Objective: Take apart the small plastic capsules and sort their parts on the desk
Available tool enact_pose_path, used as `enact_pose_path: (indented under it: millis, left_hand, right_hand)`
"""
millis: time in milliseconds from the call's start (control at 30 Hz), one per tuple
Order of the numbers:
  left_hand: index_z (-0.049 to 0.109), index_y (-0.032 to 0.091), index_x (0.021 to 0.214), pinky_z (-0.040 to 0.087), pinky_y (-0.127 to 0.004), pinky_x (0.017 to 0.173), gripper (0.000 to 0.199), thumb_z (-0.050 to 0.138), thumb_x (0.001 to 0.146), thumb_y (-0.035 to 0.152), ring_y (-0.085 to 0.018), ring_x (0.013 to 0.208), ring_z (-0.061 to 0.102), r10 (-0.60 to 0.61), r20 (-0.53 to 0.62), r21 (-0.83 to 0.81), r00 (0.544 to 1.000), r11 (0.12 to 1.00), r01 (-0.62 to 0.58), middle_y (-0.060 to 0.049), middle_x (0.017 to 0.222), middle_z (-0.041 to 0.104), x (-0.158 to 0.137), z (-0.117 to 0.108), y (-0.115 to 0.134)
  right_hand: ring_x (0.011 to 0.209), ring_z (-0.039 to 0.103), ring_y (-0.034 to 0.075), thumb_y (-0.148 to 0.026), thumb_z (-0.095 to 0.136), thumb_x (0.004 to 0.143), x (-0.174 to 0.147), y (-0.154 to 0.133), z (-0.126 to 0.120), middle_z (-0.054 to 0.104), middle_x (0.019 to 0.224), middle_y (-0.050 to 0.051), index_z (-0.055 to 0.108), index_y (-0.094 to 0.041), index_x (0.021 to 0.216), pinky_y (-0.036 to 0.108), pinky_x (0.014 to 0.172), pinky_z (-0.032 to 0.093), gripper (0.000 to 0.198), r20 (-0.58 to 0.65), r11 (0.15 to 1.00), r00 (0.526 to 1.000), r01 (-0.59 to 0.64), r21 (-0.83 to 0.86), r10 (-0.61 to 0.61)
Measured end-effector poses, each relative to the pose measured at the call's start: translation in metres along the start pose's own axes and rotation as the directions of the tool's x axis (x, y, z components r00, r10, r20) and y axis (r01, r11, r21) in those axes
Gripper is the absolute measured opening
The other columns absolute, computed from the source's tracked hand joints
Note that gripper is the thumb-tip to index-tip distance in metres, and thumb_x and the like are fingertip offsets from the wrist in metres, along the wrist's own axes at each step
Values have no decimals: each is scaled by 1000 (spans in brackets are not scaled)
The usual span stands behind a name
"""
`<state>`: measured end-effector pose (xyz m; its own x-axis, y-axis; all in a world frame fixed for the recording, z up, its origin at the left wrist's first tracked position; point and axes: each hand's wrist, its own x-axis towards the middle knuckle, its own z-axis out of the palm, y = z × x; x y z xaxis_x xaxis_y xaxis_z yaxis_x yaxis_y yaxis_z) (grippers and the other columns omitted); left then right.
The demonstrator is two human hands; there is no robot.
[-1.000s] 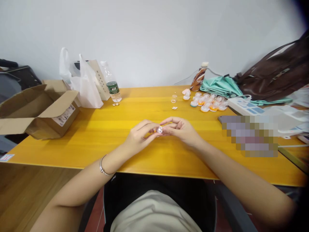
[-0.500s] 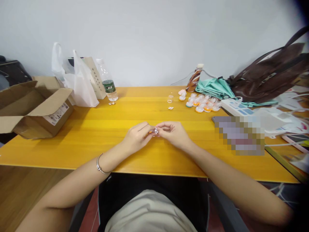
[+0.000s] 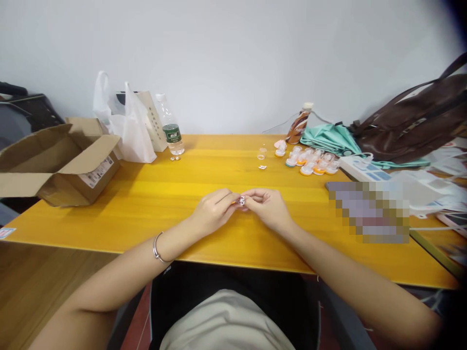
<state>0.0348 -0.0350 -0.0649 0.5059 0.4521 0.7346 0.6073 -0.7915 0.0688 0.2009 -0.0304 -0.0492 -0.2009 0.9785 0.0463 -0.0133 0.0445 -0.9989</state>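
Observation:
Over the front middle of the table, my left hand (image 3: 215, 210) and my right hand (image 3: 270, 208) meet at the fingertips. Between them they pinch a small white piece with dark markings (image 3: 242, 200). Both hands are closed on it, and the fingers cover much of it, so its exact kind does not show. A bit of orange shows by the left fingertips. Farther back lies a similar small white piece with dark spots (image 3: 262, 167). Behind that stands a small clear cup (image 3: 261, 154). To its right are several clear domed containers (image 3: 307, 168) with orange or teal bases.
At the left sit an open cardboard box (image 3: 91, 187), a white plastic bag (image 3: 136, 141) and a water bottle (image 3: 172, 133) with small shiny bits before it. Rightward are a brown drink bottle (image 3: 299, 125), green cloth (image 3: 330, 141), a brown bag (image 3: 408, 119), a power strip (image 3: 365, 167) and a blurred-out flat object (image 3: 368, 211).
The whole view has shifted slightly, so most things appear a little farther right and lower. Both hands still pinch the small piece, which now shows more of its spotted face.

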Motion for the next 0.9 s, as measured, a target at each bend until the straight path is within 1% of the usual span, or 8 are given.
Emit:
enact_pose_path:
  millis: [200,400,467,567,667,733,800,900]
  left_hand:
    - [56,13,92,49,-23,67,13,46,86,20,-12,72,58,-4,-6,17,1000,1000,4,-6,79,62,1,-1,1]
    - [57,14,92,49,-23,67,15,46,86,20,-12,72,59,-34,24,-25,999,999,35,-6,80,61,1,0,1]
    - [58,14,92,49,-24,68,15,46,87,21,-12,73,58,-71,36,-73,997,995,73,-6,80,61,1,-1,0]
    - [60,15,93,49,-25,72,15,49,85,22,-13,76,59,-130,52,-233,990,962,139,-6,82,62,4,-3,-3]
    - [62,16,95,49,-27,74,20,59,78,27,-13,77,60,-266,49,-420,963,869,262,-7,87,64,8,-3,-6]
    - [63,15,93,50,-26,71,24,63,75,30,-14,74,62,-423,93,-521,901,751,406,-7,88,66,10,-1,-7]
    - [65,14,87,51,-25,67,23,61,75,32,-14,70,63,-537,190,-598,822,600,531,-7,82,68,12,2,-7]
    - [65,11,79,50,-23,61,23,62,74,33,-13,62,62,-591,309,-666,746,426,613,-6,73,68,13,5,-8]
  right_hand:
    - [57,62,10,-22,65,59,4,7,-1,67,62,0,65,-15,65,22,61,52,9,5,999,1000,-13,46,13]
    - [57,63,11,-28,69,58,5,9,-1,68,61,1,65,-15,64,24,62,54,15,24,989,997,-75,126,72]
    - [57,64,12,-29,70,59,6,9,-1,68,62,2,65,-14,65,25,61,54,17,31,989,997,-73,130,69]
    - [57,64,13,-32,70,59,8,8,-3,68,63,2,65,-14,67,25,61,54,20,35,993,999,-25,114,21]
    - [60,65,14,-34,70,62,9,7,-5,70,68,2,66,-15,72,28,66,54,22,16,993,998,54,103,-56]
    - [64,66,14,-35,69,63,10,6,-6,70,72,2,66,-16,75,29,70,53,22,-3,990,994,113,83,-113]
    - [67,66,15,-34,70,64,9,6,-7,70,74,2,67,-17,76,29,73,53,22,-4,986,989,151,66,-151]
    - [68,66,14,-34,69,64,9,7,-6,71,74,2,68,-16,77,29,74,53,22,23,988,990,134,82,-136]
